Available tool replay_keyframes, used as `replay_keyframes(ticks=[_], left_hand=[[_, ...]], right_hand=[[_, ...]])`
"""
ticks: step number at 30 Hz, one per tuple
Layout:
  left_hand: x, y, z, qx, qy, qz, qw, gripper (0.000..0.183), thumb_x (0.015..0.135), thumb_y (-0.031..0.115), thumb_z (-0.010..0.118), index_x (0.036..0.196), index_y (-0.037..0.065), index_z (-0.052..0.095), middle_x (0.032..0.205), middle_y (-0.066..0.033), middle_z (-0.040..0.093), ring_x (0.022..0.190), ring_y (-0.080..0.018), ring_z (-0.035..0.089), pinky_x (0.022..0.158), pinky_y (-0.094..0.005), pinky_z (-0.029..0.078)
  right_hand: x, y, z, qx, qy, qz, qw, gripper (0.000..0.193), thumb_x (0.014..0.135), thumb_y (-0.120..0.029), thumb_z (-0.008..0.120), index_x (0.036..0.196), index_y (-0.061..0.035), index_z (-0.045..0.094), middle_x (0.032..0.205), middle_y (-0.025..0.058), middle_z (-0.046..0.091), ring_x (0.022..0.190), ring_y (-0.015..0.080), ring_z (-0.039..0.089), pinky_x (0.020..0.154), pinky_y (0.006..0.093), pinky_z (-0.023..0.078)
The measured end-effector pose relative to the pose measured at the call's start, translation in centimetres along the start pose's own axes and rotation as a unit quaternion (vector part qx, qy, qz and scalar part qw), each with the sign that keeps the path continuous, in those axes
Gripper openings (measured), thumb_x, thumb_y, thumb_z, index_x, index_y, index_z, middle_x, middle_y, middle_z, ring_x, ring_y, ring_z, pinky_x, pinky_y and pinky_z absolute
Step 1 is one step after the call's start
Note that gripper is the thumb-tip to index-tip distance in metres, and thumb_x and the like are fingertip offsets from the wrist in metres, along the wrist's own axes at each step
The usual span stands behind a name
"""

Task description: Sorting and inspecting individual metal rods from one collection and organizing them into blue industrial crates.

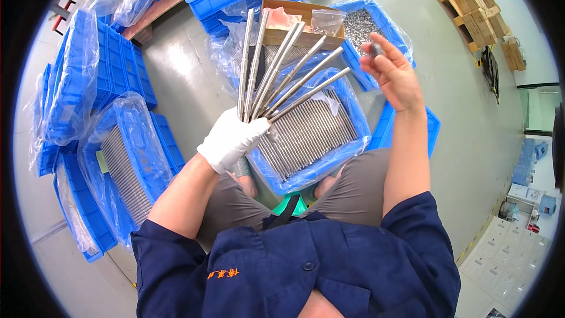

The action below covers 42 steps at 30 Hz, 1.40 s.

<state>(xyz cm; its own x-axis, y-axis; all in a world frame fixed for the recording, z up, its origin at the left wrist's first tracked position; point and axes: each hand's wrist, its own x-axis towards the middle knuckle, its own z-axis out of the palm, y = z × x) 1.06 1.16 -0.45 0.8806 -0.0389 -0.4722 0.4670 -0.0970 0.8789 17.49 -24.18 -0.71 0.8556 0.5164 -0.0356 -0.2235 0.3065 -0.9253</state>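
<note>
My left hand (pixel 229 140), in a white glove, is closed around the lower ends of several shiny metal rods (pixel 258 54), which fan out upward and away from me. My bare right hand (pixel 399 81) is raised at the right, its fingertips pinching a small dark grey metal piece (pixel 375 50); its exact kind is too small to tell. Below the fanned rods, between my knees, stands a blue plastic bin (pixel 364 142) lined with clear film. Similar metal rods (pixel 315 132) lie side by side in it.
Beyond the bin sits an open cardboard box (pixel 336 40) with pink material and a clear bag. Behind my right hand, a blue bin holds many small metal parts (pixel 362 26). Film-covered blue crates (pixel 120 70) are stacked at left; cartons (pixel 471 15) stand far right.
</note>
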Motion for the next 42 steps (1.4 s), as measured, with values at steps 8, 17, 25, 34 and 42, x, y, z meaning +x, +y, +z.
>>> replay_keyframes(ticks=[8,17,25,34,42], left_hand=[[0.3,0.0,0.7,0.086,0.039,0.006,0.996,0.027,0.078,0.023,0.049,0.093,0.001,0.053,0.074,-0.0076,0.063,0.075,-0.0146,0.056,0.073,-0.0272,0.042],[0.3,0.3,0.7,0.069,0.041,-0.027,0.996,0.025,0.078,0.023,0.049,0.092,0.001,0.053,0.073,-0.0070,0.063,0.076,-0.0149,0.056,0.073,-0.0274,0.042],[0.2,-0.2,0.7,0.111,0.090,0.004,0.990,0.025,0.079,0.022,0.051,0.092,0.002,0.053,0.071,-0.0063,0.063,0.073,-0.0134,0.056,0.070,-0.0267,0.042],[-0.1,0.4,0.4,0.094,0.073,0.008,0.993,0.023,0.079,0.021,0.052,0.092,0.002,0.053,0.070,-0.0060,0.062,0.072,-0.0129,0.056,0.070,-0.0262,0.042],[-0.6,0.8,0.4,0.120,0.076,0.015,0.990,0.022,0.078,0.019,0.053,0.091,0.001,0.054,0.069,-0.0055,0.062,0.071,-0.0120,0.055,0.068,-0.0252,0.042]], right_hand=[[-0.4,0.4,2.8,-0.014,-0.070,0.067,0.995,0.029,0.077,-0.007,0.057,0.105,0.0002,0.051,0.095,0.0108,0.058,0.075,0.0137,0.059,0.064,0.0221,0.048],[-0.8,-0.1,2.7,-0.037,-0.100,0.099,0.989,0.029,0.077,-0.004,0.051,0.106,-0.0007,0.050,0.093,0.0125,0.059,0.065,0.0123,0.058,0.060,0.0223,0.048],[-1.3,0.0,3.5,-0.094,-0.061,0.123,0.986,0.028,0.075,-0.003,0.055,0.102,-0.0036,0.052,0.090,0.0106,0.059,0.063,0.0121,0.057,0.059,0.0217,0.047],[-1.2,0.0,2.6,-0.049,-0.103,0.146,0.983,0.027,0.075,-0.005,0.056,0.102,-0.0018,0.051,0.089,0.0106,0.058,0.071,0.0139,0.059,0.063,0.0241,0.049],[-2.1,-0.7,3.6,-0.075,-0.082,0.110,0.988,0.028,0.074,-0.005,0.059,0.100,-0.0012,0.050,0.088,0.0102,0.058,0.072,0.0149,0.060,0.063,0.0237,0.049]])
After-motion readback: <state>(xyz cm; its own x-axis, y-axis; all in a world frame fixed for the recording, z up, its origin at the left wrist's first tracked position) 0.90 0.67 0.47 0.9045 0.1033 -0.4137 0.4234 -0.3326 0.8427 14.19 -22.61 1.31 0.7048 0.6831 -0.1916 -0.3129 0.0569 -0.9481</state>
